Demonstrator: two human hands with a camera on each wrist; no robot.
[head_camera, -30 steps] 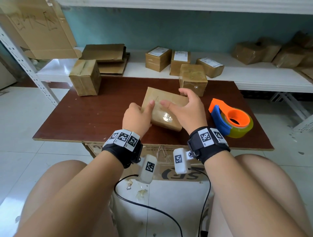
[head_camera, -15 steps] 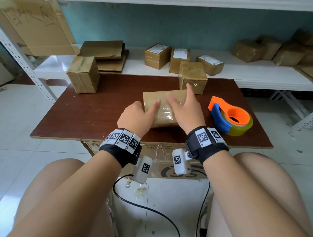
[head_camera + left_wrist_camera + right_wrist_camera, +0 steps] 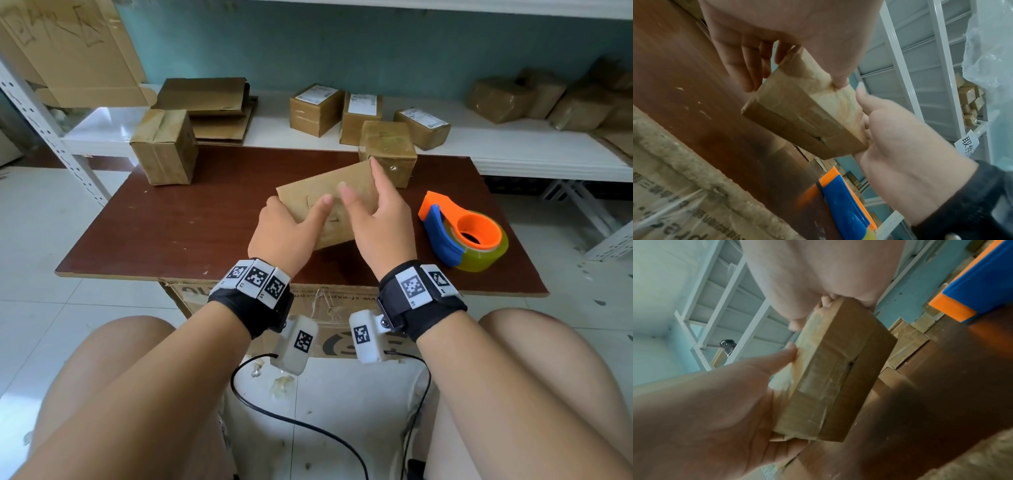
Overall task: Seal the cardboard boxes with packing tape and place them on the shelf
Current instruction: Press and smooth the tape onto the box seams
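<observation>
Two hands hold one flat cardboard box [image 3: 325, 202] above the brown table [image 3: 191, 219], tilted, with its far right corner higher than the near left one. Left hand [image 3: 284, 236] grips the near left end, thumb on the top face and fingers curled under the box, as the left wrist view shows. Right hand [image 3: 380, 222] grips the right side, thumb lying on top and index finger stretched along the far right edge. Clear tape covers the box's top face and runs over its narrow side, where a flap seam is visible in both wrist views.

Tape dispenser [image 3: 462, 236], orange and blue with a roll of clear tape, lies on the table just right of the right hand, apart from it. Second box [image 3: 388, 152] stands at the table's far edge, directly behind the held one. Third box [image 3: 164, 147] stands at the far left corner. On the white shelf [image 3: 513, 150] behind the table: three labelled boxes [image 3: 363, 109] in the middle, flattened cardboard [image 3: 212, 109] at left, blurred wrapped parcels [image 3: 548, 96] at right.
</observation>
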